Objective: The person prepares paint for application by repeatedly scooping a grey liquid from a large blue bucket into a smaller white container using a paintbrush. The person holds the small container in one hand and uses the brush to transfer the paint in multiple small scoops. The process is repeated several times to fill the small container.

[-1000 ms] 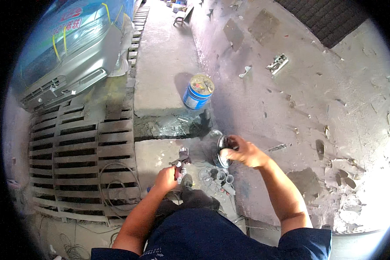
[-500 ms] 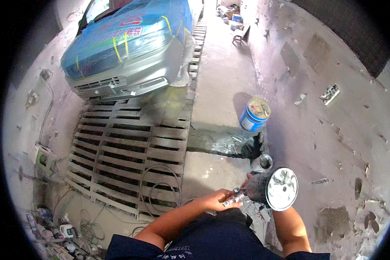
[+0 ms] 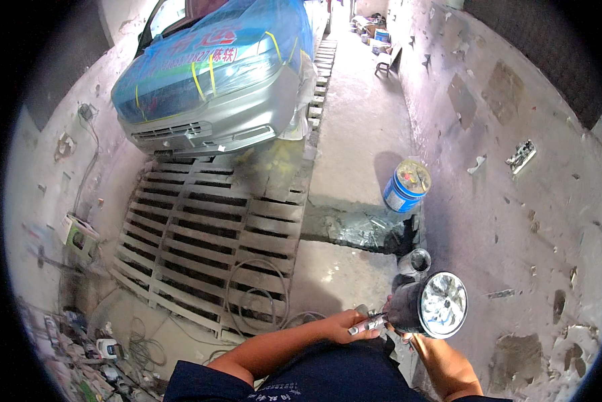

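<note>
A spray gun (image 3: 368, 324) with a dark cup (image 3: 405, 307) is held close in front of my body. The cup's round, black-rimmed top (image 3: 443, 305), smeared silver and white, faces up and tilts to the right. My left hand (image 3: 343, 326) closes on the gun's metal body, left of the cup. Behind and under the cup, my right hand (image 3: 408, 335) grips the gun; most of its fingers are hidden. Just beyond the cup stands a small paint-stained can (image 3: 416, 262).
A silver car (image 3: 214, 127) under blue masking film (image 3: 207, 60) stands far left on a slatted floor grate (image 3: 200, 234). A coiled hose (image 3: 257, 291) lies on the grate. A blue bucket (image 3: 406, 186) stands beyond a sunken wet pit (image 3: 361, 228), near the right wall (image 3: 488, 221).
The cup has tipped and its top has turned slightly, with both hands still on the gun. The whole scene has shifted slightly right in view.
</note>
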`<action>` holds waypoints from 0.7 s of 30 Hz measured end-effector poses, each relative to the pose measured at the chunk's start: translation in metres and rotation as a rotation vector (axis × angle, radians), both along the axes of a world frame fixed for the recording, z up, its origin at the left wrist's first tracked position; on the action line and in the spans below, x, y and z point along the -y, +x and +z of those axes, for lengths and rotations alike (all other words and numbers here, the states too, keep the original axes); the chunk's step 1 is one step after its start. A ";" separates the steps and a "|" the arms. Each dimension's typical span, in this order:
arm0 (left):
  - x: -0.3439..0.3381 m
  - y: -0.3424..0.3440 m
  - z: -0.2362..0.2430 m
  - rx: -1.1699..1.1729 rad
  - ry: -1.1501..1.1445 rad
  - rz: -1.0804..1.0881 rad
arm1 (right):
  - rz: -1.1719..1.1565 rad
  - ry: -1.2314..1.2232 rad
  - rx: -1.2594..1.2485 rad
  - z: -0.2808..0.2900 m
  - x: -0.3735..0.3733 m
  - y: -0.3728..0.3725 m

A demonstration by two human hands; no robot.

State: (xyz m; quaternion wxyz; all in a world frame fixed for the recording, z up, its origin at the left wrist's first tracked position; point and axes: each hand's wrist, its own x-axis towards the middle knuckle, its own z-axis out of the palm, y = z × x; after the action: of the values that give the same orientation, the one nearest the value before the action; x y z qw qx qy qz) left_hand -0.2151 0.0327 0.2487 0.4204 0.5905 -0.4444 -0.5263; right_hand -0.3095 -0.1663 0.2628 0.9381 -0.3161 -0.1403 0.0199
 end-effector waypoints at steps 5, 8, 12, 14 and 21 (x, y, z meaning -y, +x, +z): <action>0.004 0.008 0.010 -0.050 0.100 -0.094 | -0.023 0.086 -0.015 -0.006 -0.004 -0.012; 0.006 0.010 0.015 -0.104 0.102 -0.100 | -0.033 0.107 -0.018 -0.011 -0.004 -0.016; 0.004 0.016 0.013 -0.058 0.175 -0.155 | -0.018 0.141 -0.028 -0.023 -0.011 -0.018; 0.009 0.021 0.021 -0.092 0.189 -0.189 | -0.019 0.142 -0.034 -0.027 -0.011 -0.018; 0.015 0.021 0.017 0.018 0.182 -0.105 | -0.078 -0.396 -0.070 -0.011 0.020 -0.020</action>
State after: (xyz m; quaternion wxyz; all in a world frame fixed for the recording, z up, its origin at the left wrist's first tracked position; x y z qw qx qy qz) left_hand -0.1943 0.0176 0.2654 0.3328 0.6070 -0.4287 -0.5806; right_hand -0.3291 -0.1858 0.2517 0.8620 -0.4987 -0.0887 0.0215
